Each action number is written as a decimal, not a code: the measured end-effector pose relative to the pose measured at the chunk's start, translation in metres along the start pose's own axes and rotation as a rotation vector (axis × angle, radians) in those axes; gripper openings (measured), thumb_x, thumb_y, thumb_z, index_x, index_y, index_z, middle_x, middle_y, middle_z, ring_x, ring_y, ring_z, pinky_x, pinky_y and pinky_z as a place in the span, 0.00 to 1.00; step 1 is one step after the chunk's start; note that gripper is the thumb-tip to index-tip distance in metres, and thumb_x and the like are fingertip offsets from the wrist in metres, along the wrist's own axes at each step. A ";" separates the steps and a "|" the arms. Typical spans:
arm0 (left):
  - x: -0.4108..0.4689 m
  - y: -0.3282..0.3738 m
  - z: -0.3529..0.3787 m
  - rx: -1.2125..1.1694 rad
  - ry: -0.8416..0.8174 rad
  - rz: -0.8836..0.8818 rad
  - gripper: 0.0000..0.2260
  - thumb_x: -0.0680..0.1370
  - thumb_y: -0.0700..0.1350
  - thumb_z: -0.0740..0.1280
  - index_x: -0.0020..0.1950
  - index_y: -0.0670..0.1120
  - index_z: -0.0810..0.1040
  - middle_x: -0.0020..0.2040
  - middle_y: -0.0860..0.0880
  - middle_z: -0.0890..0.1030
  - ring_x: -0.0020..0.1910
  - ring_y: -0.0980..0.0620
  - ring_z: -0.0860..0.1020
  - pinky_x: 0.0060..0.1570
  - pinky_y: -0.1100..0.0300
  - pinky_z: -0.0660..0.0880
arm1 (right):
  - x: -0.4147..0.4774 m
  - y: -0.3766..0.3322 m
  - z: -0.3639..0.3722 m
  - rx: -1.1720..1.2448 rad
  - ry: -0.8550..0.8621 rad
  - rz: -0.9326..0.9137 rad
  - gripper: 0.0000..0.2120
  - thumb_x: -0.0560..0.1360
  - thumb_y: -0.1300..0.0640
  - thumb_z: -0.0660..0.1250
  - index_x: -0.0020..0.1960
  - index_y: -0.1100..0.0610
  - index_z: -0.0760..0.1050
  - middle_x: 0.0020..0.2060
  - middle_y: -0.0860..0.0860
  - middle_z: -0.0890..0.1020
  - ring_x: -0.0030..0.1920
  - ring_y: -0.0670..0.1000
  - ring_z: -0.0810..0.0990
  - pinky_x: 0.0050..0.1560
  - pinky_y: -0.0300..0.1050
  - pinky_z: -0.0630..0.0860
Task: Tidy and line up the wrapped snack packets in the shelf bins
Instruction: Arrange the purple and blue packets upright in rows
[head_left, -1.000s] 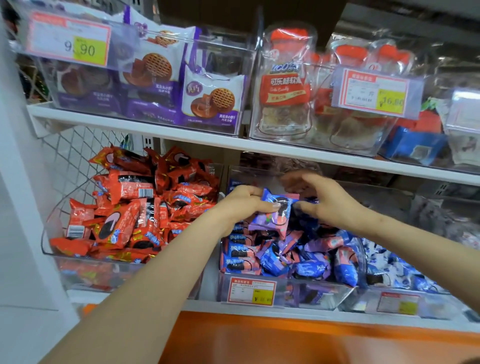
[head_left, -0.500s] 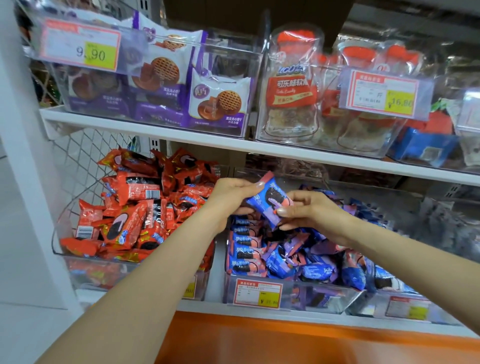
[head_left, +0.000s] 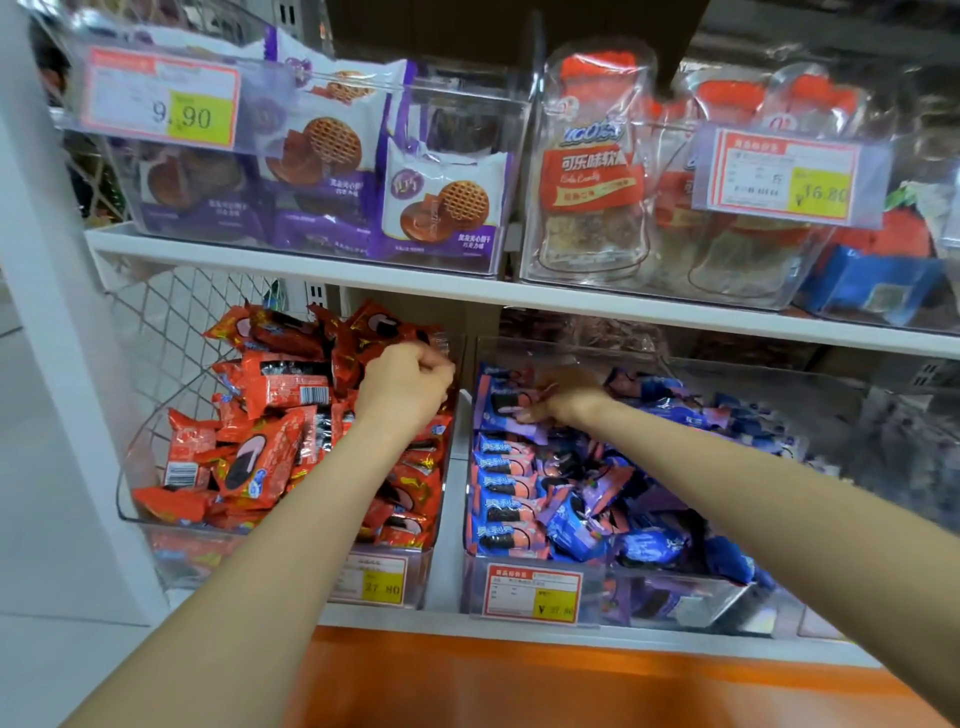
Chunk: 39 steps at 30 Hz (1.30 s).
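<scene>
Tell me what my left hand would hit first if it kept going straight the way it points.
Most likely the red packets heaped at the back of the bin; your left hand sits right against them. Depth is unclear.

Single view, a head-worn wide-angle camera facing the shelving and tilted down. Close range: left forearm (head_left: 260, 545) and right forearm (head_left: 753, 493) enter from the bottom edge and reach the red-packet bin (head_left: 124, 488) and blue-packet bin (head_left: 691, 597) at mid-frame. The upper shelf board (head_left: 623, 306) crosses above, sloping lower to the right.
</scene>
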<state>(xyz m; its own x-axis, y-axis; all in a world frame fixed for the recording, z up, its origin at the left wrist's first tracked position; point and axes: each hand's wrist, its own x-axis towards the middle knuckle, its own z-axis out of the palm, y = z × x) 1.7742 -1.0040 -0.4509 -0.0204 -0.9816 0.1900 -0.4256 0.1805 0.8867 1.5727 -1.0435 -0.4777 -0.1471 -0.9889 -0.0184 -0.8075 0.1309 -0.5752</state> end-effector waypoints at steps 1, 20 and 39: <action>-0.001 -0.001 -0.002 0.034 0.004 0.010 0.09 0.77 0.43 0.65 0.38 0.53 0.75 0.45 0.48 0.82 0.47 0.48 0.81 0.53 0.51 0.77 | 0.004 0.001 0.005 -0.012 0.005 0.007 0.31 0.65 0.57 0.78 0.64 0.64 0.72 0.60 0.56 0.77 0.60 0.55 0.75 0.48 0.38 0.69; -0.005 0.010 0.002 0.131 -0.013 0.096 0.03 0.79 0.44 0.64 0.47 0.50 0.77 0.50 0.46 0.81 0.52 0.48 0.79 0.53 0.55 0.74 | 0.021 0.008 0.013 -0.018 -0.039 0.074 0.16 0.67 0.55 0.77 0.48 0.60 0.77 0.54 0.61 0.81 0.47 0.53 0.78 0.43 0.40 0.75; -0.021 0.018 0.047 0.210 -0.344 0.304 0.04 0.77 0.38 0.65 0.47 0.42 0.80 0.40 0.48 0.81 0.45 0.49 0.80 0.48 0.58 0.77 | -0.044 0.021 -0.043 -0.866 -0.660 -0.263 0.30 0.67 0.53 0.76 0.66 0.52 0.68 0.59 0.52 0.76 0.58 0.54 0.75 0.53 0.43 0.71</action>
<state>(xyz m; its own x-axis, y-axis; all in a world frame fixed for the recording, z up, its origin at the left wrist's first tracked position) 1.7243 -0.9829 -0.4584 -0.4538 -0.8568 0.2449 -0.5265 0.4795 0.7021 1.5377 -0.9943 -0.4536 0.2106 -0.8023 -0.5585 -0.9320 -0.3372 0.1330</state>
